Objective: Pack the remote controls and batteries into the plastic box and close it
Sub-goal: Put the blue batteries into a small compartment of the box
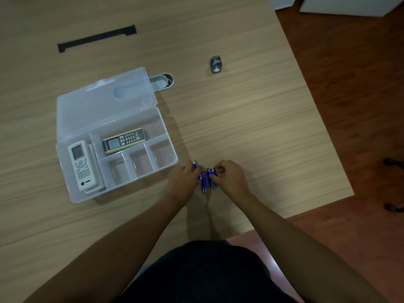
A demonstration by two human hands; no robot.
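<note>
plastic box (72, 189): clear, open, on the left half of the wooden table (251, 110); its lid (91, 106) is folded back flat on the far side.
white remote (82, 165): lies lengthwise in the long left compartment of the box, screen end toward the far side.
dark remote (124, 140): gold-edged, lies crosswise in the wide far compartment, tilted slightly, screen end to the left.
small compartments: three along the near right edge of the box, nothing visible in them.
batteries (204, 182): blue with silver ends, a small cluster on the table just right of the box's near right corner, between the two hands; exact count cannot be told.
left hand (183, 182): fingers curled over the left side of the cluster, one battery (195, 166) poking out past the fingertips on the far side; it touches the batteries, though a firm grip cannot be told.
right hand (230, 177): fingers curled in, pinching at the batteries on the right side of the cluster.
black strip (97, 37): long, narrow, far left on the table, well apart from the box.
grey oval holder (162, 82): just beyond the far right corner of the lid, partly under it.
small grey object (216, 64): stands alone on the far middle of the table.
floor (349, 84): reddish brown wood, right of the table.
</note>
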